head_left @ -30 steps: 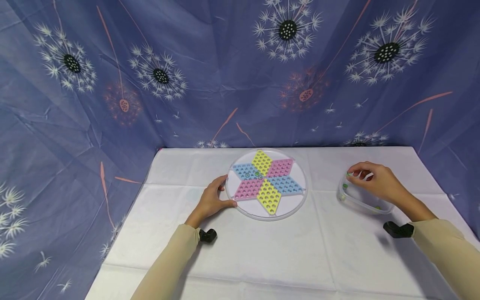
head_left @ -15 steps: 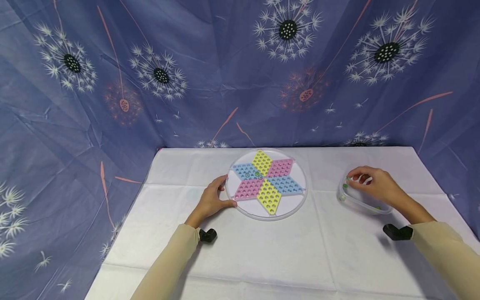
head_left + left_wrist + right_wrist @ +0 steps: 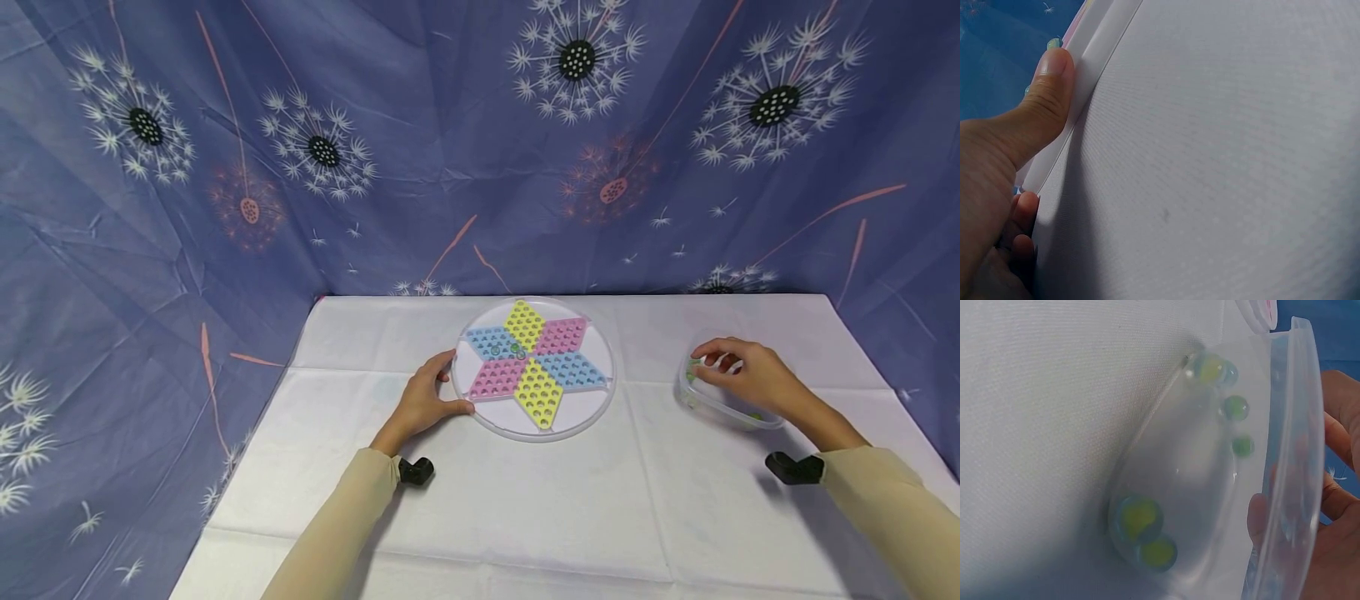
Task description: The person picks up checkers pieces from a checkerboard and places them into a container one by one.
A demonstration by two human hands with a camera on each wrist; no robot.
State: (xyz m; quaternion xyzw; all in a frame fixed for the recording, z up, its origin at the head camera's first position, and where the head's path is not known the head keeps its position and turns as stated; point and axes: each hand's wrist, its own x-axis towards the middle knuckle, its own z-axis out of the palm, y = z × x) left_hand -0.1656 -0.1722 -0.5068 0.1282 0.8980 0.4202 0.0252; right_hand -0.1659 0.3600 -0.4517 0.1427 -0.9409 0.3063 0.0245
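Note:
A round Chinese checkers board [image 3: 536, 433], with a star in yellow, pink and blue, lies on the white table. Several marbles [image 3: 495, 351] sit near its middle and in the blue left section. My left hand [image 3: 422, 406] holds the board's left rim; in the left wrist view its thumb [image 3: 1050, 94] lies along the raised edge. My right hand [image 3: 753, 371] reaches over a clear plastic box [image 3: 720, 414], fingers curled downward at its left end by a green marble. Several green and yellow marbles [image 3: 1159, 553] rest inside the box. Whether the fingertips pinch one is hidden.
A white cloth [image 3: 555, 517] covers the table. Behind and to the left hangs a blue curtain [image 3: 450, 150] with dandelion prints. Black wrist mounts [image 3: 795, 468] stick out beside both sleeves.
My right hand has moved slightly down and left, deeper into the left end of the box. The left hand and the board have stayed put.

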